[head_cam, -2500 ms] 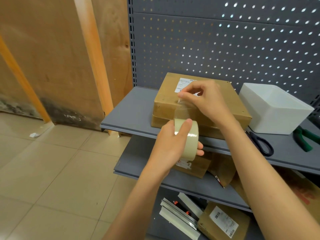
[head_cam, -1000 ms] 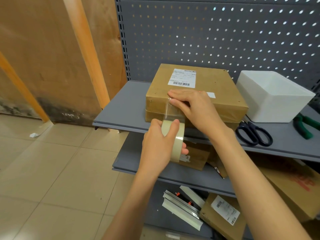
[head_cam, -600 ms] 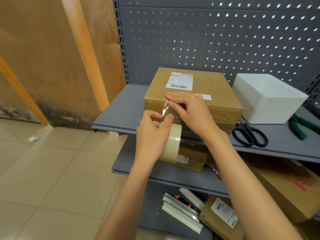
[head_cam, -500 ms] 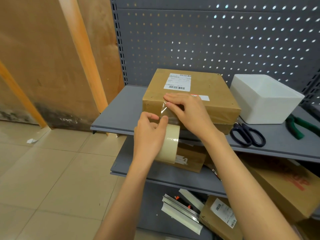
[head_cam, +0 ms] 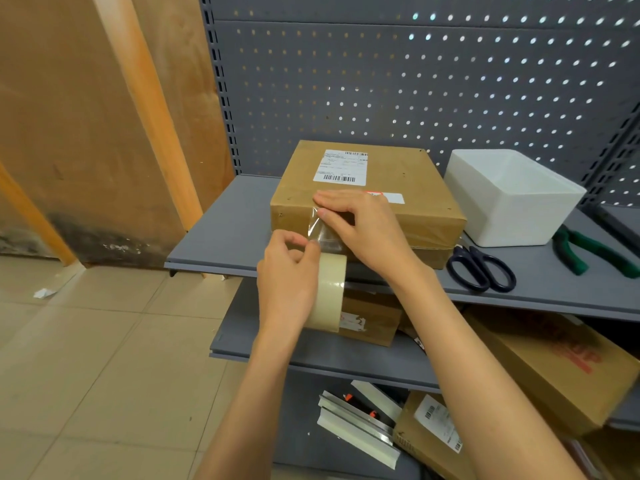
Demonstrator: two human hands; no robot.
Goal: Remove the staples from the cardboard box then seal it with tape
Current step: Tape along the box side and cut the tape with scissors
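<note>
On the upper shelf [head_cam: 221, 237]: cardboard box [head_cam: 398, 188], lying flat.
Tape strip [head_cam: 323, 230]: across the box's near-left edge.
Right hand [head_cam: 360, 230]: fingers flat, pressing the strip.
Left hand [head_cam: 287, 282]: fingers gripping the tape roll [head_cam: 329, 292].
Right of box: scissors [head_cam: 479, 268].

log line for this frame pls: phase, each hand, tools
phase: taping box front edge | left hand: holds tape roll | right hand: presses tape strip onto cardboard box | scissors, pliers: idle on shelf

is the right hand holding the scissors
No, the right hand presses tape onto the cardboard box; the scissors lie untouched on the shelf.
</note>
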